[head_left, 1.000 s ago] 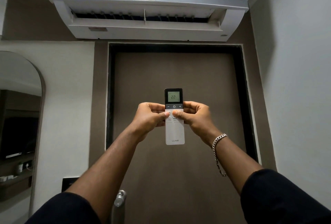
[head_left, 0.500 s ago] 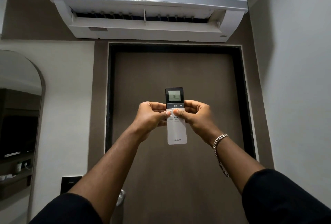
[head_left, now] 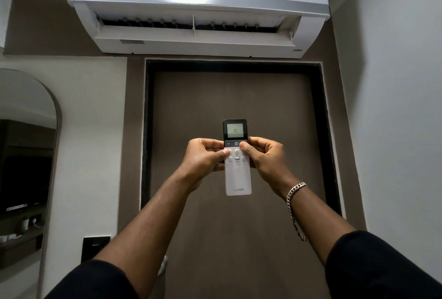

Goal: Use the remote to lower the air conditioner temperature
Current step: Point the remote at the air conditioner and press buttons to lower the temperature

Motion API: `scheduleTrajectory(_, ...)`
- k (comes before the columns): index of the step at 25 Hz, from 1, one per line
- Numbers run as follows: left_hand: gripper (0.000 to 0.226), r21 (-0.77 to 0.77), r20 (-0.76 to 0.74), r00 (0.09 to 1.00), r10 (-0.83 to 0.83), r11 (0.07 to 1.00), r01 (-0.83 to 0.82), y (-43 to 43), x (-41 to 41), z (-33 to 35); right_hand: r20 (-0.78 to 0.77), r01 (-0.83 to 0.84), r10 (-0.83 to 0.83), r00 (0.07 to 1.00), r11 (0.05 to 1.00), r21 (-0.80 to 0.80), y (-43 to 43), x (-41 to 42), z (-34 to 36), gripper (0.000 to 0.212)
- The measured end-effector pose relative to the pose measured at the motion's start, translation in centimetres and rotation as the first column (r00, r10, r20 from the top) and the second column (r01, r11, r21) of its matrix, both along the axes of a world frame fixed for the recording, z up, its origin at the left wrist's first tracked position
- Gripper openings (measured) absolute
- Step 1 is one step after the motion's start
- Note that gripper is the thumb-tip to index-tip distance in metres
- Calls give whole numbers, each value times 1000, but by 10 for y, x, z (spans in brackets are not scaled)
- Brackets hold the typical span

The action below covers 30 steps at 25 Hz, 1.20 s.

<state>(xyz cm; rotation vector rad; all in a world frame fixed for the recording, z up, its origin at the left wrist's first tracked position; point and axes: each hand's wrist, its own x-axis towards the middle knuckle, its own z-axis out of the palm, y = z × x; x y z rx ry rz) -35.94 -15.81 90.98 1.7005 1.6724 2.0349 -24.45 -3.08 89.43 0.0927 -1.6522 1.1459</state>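
Both hands, left (head_left: 203,155) and right (head_left: 263,155), grip the remote (head_left: 238,179) at frame centre; best keep it aimed at the AC (head_left: 198,9) above, thumb pressing minus squarely.

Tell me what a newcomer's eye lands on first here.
The white remote, held upright at centre frame by the left hand and right hand, its lit screen reading 16. Above it, the white air conditioner spans the top, louvre open, over a brown door.
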Motion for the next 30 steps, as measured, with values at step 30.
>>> scheduleTrajectory(30,15,-4,-25,998,-62,998,62,-7,-1,2,36,-109,113,993,989,-98,-12,15,6,13)
